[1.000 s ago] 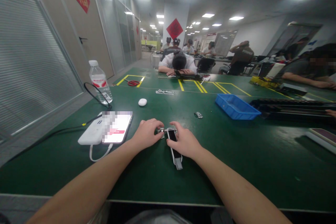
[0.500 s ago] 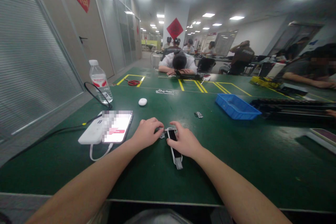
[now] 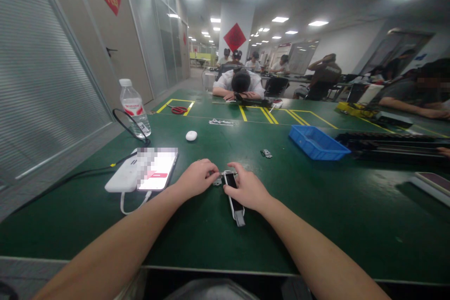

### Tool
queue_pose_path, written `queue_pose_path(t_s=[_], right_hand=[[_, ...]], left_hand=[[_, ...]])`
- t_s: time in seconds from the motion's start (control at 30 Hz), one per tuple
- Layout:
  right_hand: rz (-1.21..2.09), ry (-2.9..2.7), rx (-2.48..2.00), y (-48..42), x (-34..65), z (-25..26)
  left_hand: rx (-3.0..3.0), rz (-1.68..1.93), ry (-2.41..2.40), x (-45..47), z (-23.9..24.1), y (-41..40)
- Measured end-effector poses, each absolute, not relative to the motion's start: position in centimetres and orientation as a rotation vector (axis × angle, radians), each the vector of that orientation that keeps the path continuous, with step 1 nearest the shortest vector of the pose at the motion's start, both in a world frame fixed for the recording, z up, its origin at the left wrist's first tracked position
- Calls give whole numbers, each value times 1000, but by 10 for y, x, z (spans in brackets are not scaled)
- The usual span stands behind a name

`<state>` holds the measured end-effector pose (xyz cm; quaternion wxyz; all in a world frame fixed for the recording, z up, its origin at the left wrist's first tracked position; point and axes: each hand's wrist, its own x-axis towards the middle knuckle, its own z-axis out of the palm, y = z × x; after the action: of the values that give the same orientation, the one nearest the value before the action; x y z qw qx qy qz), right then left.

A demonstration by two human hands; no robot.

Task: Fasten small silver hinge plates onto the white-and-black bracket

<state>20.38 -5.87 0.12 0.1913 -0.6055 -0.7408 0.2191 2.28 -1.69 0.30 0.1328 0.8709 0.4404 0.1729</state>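
Observation:
On the green table, my right hand (image 3: 249, 188) grips a narrow white-framed device with a black face (image 3: 236, 202) between thumb and fingers. A grey strap-like tab (image 3: 239, 218) sticks out of its near end. My left hand (image 3: 199, 177) is at the device's far left end, thumb and index finger pinched together. Whatever lies between those fingertips is too small to make out. A small metal part (image 3: 217, 182) shows just beside the left fingertips, near a thin metal bar (image 3: 230, 173) across the device's far end.
A phone (image 3: 160, 168) and white power bank (image 3: 121, 176) lie left, before a water bottle (image 3: 135, 110). Ahead are a white earbud case (image 3: 191, 136), metal pieces (image 3: 221, 122) and a small part (image 3: 266, 153). A blue bin (image 3: 318, 143) stands right; a person (image 3: 239, 85) rests opposite.
The left thumb and index finger have come closer together and shifted slightly at the device's far end. My right hand and the device have stayed nearly still.

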Motion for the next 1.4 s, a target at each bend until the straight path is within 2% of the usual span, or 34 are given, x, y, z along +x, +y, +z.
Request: queue_pose_path(t_s=[1.4], right_hand=[[628,-2077,-1692,-59,205,2]], left_hand=[[2338,530,1284,17,6,-13]])
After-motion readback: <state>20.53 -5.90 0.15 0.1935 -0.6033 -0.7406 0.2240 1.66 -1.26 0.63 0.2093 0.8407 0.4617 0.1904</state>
